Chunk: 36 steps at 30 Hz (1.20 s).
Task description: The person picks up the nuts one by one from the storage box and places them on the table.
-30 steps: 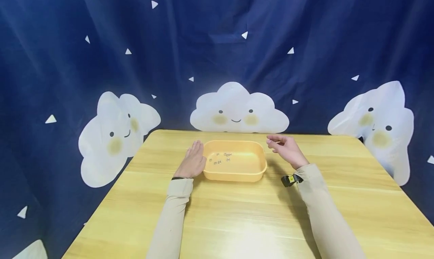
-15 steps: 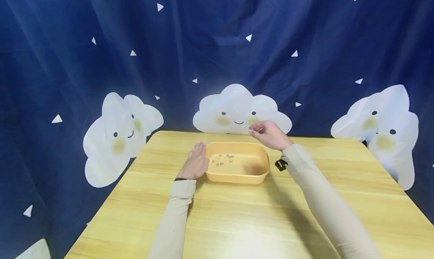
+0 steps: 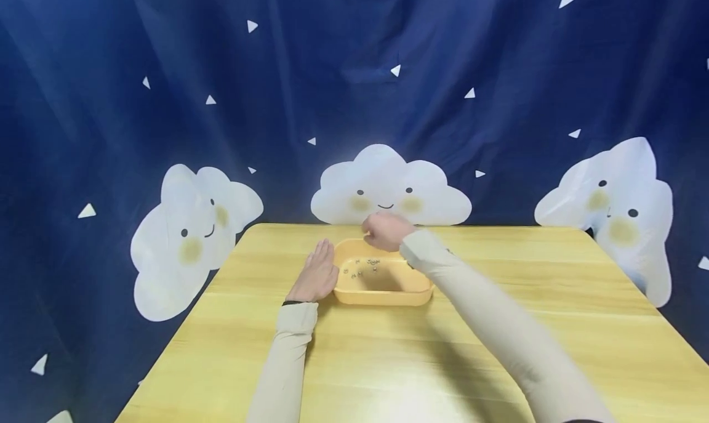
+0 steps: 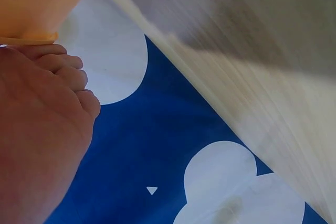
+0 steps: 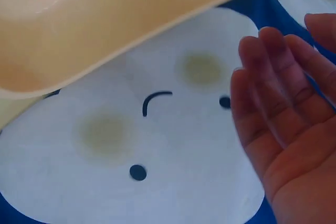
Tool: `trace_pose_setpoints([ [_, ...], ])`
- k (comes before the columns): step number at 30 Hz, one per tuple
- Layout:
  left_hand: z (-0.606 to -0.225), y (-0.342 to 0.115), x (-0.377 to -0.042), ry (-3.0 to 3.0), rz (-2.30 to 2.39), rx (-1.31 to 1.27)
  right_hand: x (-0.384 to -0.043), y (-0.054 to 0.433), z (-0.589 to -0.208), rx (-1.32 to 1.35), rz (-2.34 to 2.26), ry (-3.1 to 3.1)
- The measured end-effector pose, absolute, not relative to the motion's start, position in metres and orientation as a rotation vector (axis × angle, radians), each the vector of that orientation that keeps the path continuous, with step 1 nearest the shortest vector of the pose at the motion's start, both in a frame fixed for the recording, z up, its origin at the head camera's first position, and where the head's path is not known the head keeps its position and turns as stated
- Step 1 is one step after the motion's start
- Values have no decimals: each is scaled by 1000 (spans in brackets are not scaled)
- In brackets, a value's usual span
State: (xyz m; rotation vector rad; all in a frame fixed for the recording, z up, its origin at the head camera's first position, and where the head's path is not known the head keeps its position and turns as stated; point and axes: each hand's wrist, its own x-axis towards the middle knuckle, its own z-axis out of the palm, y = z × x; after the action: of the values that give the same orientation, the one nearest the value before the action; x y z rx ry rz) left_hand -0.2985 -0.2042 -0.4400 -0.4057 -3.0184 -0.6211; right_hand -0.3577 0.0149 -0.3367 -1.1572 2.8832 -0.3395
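Right grip (image 5: 289, 114) (palm showing), yellow basin (image 5: 121, 27), white cloud print (image 5: 173, 145)

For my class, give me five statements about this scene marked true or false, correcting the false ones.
1. The yellow rectangular plastic tray stands on the light wooden table. True.
2. The small shiny pieces lie outside the tray. False: they lie inside it.
3. The bare left hand is at the tray's left side. True.
4. The bare right hand rests flat on the table. False: it is raised near the tray's far rim.
5. Both long sleeves are black. False: they are beige.
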Motion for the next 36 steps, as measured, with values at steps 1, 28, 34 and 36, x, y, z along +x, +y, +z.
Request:
trace_pose_setpoints([
  [1,-441,-204,-298,-3018,-634,-398,-358,10,-340,-1152,-297,2866],
  [28,-449,-205,-294,-2957,-647,-431,-350,-66,-414,-1139,267,2839],
  [34,-449,-205,-295,-2954,-618,-424,-349,-73,-423,-1164,287,2835],
  [36,-448,-206,-295,-2960,-605,-422,-352,-74,-426,-1165,267,2840],
])
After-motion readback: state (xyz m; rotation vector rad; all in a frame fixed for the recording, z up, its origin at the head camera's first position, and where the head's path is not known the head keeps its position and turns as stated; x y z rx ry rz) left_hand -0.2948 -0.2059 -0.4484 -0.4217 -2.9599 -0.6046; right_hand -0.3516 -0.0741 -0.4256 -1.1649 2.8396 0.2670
